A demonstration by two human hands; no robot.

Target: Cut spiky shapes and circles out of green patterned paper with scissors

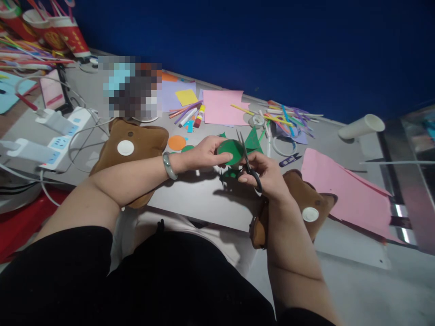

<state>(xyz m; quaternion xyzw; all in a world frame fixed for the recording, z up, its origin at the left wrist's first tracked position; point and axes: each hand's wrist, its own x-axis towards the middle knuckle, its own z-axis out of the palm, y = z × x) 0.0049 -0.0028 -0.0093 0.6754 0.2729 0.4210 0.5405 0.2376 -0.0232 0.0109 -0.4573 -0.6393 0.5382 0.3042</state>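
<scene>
Between thumb and fingers, my left hand [209, 153] grips a rounded piece of green paper [230, 150]. My right hand [267, 174] is closed around the black handles of a pair of scissors [252, 170], whose blades point up along the right edge of the green piece. Green scraps [254, 141] with jagged points lie just beyond the blades, and another dark green offcut [231, 174] shows below the round piece. On the table left of my hands lies an orange paper circle [177, 143], with a green one [187, 148] partly hidden behind my left hand.
Brown cushions [131, 140] lie under both forearms. Behind my hands are pink paper [222, 106], a glue stick [200, 116], markers, pipe cleaners [288, 118] and a tape roll [284, 146]. A power strip [64, 140] with cables sits left; thread snips [290, 160] lie right.
</scene>
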